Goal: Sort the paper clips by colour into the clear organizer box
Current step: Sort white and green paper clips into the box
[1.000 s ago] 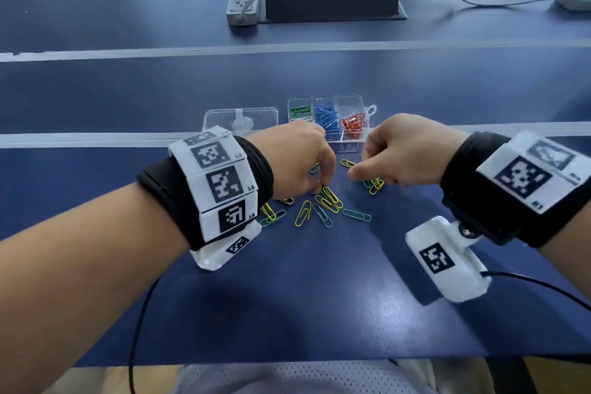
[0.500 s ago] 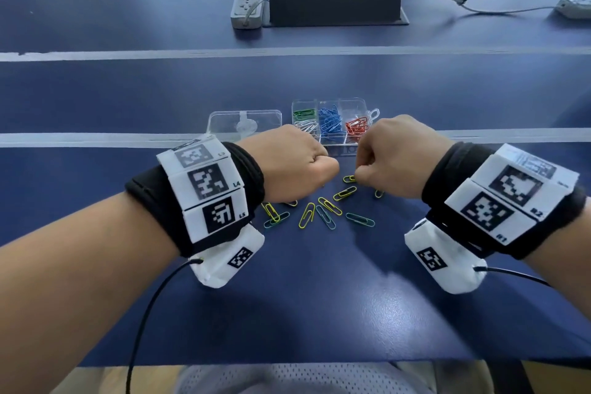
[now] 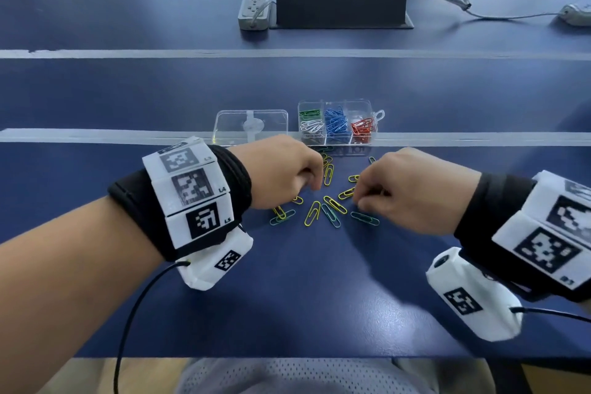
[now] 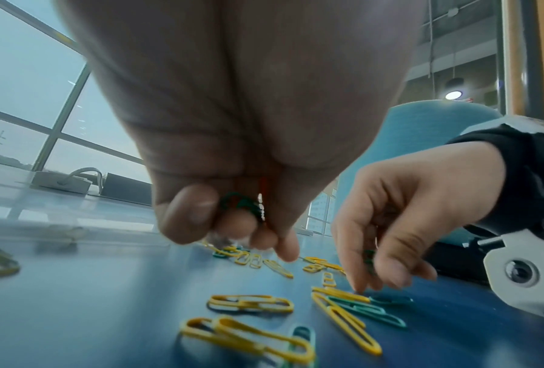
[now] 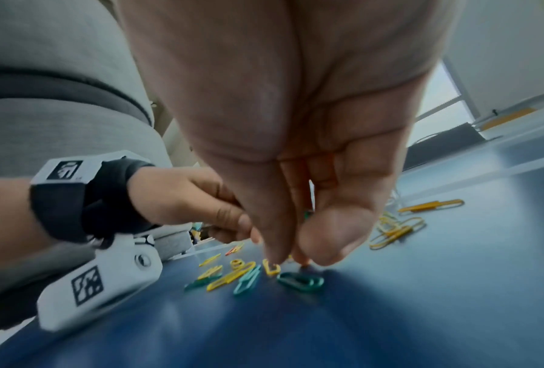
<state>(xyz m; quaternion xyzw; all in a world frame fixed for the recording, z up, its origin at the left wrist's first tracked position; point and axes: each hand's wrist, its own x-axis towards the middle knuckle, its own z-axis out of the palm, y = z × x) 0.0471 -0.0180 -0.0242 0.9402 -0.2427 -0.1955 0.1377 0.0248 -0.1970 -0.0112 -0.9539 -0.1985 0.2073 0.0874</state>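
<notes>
While loose yellow and teal clips (image 3: 323, 213) lie scattered on the near bench (image 3: 303, 281), one colour should be gathered at a time. Dark green clips (image 4: 242, 204) are pinched in the curled left hand (image 3: 281, 173); the right hand (image 3: 412, 192) is curled, fingers (image 5: 273, 249) at the bench, green glimpsed inside. Farther off, the organizer box (image 3: 339, 123) is partly filled.

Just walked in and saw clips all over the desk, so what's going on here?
A person is sorting paper clips by colour into a clear organizer box, which already holds green, white, blue and red clips. The left hand grips several gathered clips, green ones showing. The right hand picks among the loose yellow and teal clips on the blue table. The box lid lies beside the box.
</notes>
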